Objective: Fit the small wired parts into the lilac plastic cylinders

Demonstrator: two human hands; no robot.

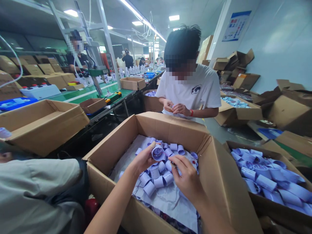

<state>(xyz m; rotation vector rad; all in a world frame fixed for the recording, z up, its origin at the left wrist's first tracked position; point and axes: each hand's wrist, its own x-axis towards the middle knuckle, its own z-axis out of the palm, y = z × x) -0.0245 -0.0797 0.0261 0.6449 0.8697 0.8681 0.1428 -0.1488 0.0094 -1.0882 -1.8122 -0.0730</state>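
Observation:
My left hand [144,158] grips a short white plastic cylinder housing [158,153] with its open end turned towards me. Some inner detail shows inside that end, too small to name. Just to the right, my right hand [187,177] has thumb and fingers pinched on a small dark part [173,164], whose kind I cannot make out. Its fingertips are close to the housing; whether they touch it I cannot tell. Below both hands, a pile of similar white cylinders [159,182] lies on white paper [168,208] inside a large cardboard box [220,182].
Across the box, a person in a white shirt [187,87] works with both hands. A carton of white tubes [270,180] stands on the right. On the left are an open carton [44,123], a green conveyor line [124,93] and another person's sleeve [39,182].

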